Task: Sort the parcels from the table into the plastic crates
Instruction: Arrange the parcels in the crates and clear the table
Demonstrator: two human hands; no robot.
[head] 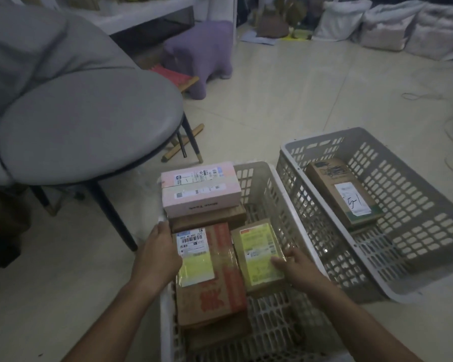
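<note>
While your right hand (296, 265) rests on the near right corner of the small brown parcel (259, 253) with the yellow-green label, your fingers lie fairly straight over its top and right edge, the thumb on the label; I judge this a light touch and not a firm grip, though the near side of the hand is hard to read. That parcel sits inside the nearer crate (280, 194), its long axis running away from you and leaning a little to the left at the far end. Your left hand (158, 253) is at the crate's left wall, fingers curled over the left edge of the longer carton with red print (212, 278), which lies just beside the small parcel and parallel to it.

Beyond both, a pink box (200, 189) sits on top of another brown carton at the far end of the same crate. The second crate (416, 158) stands to your right on the floor (well clear of your left hand), holding one long brown parcel (343, 190).

So the small parcel lies directly under your right fingers, and your right hand is plainly the nearer one. If it needs settling or shifting, I would expect a push along its long axis.
</note>
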